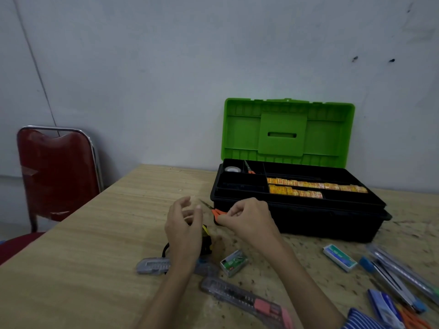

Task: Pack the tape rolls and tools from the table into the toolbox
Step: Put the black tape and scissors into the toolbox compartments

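Right hand (247, 219) pinches orange-handled scissors (215, 211) just in front of toolbox (308, 219); left hand (184, 224) loosely curled, empty.

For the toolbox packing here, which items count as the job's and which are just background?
Job: toolbox, scissors pinched by right hand, tape measure under left hand, cutters, staple boxes, pens.
Background: red chair, wall.
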